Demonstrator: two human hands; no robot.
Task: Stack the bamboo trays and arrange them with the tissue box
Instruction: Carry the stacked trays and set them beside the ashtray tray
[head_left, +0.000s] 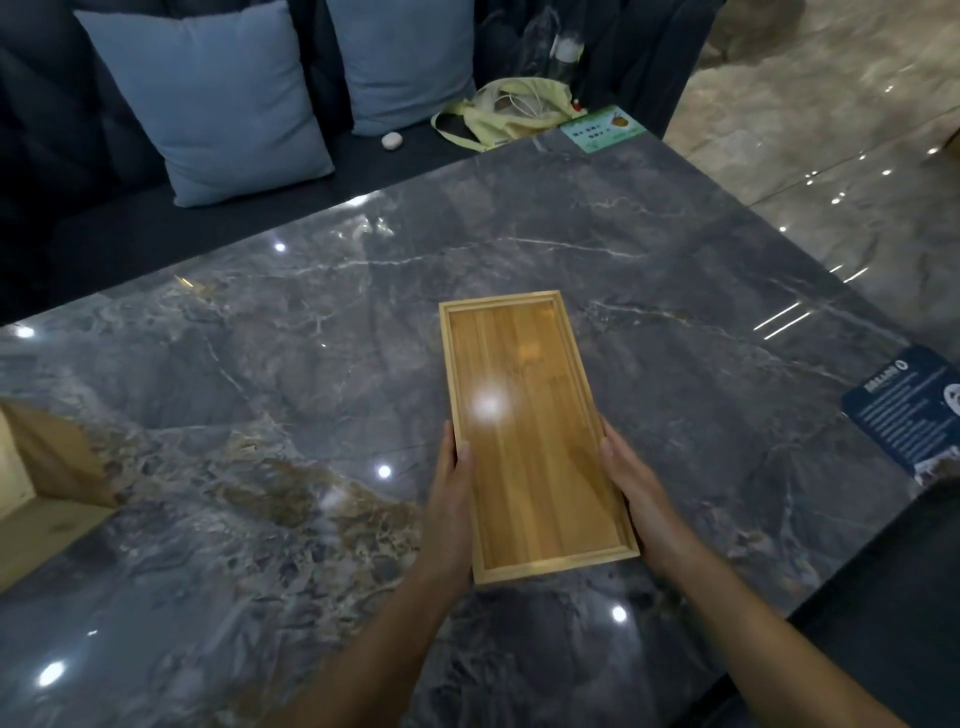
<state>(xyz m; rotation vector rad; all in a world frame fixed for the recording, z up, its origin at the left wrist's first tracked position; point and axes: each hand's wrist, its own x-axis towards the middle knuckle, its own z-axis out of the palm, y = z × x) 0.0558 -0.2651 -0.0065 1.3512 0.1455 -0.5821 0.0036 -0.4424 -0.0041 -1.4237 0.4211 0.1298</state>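
Observation:
A long rectangular bamboo tray (530, 431) with a raised pale rim lies lengthwise in the middle of the dark marble table (260, 389). My left hand (452, 499) grips its left long edge near the close end, thumb over the rim. My right hand (636, 483) holds the right long edge opposite. Whether the tray rests on the table or is slightly lifted I cannot tell. At the far left edge a pale wooden box-like object (31, 467) is partly cut off; I cannot tell whether it is the tissue box. No second tray is in view.
A dark blue leaflet (904, 410) lies at the table's right edge and a green card (602, 129) at its far corner. Behind the table a dark sofa holds two blue cushions (208, 98), a yellow bag (498, 111) and a small white case (392, 140). Glossy floor lies to the right.

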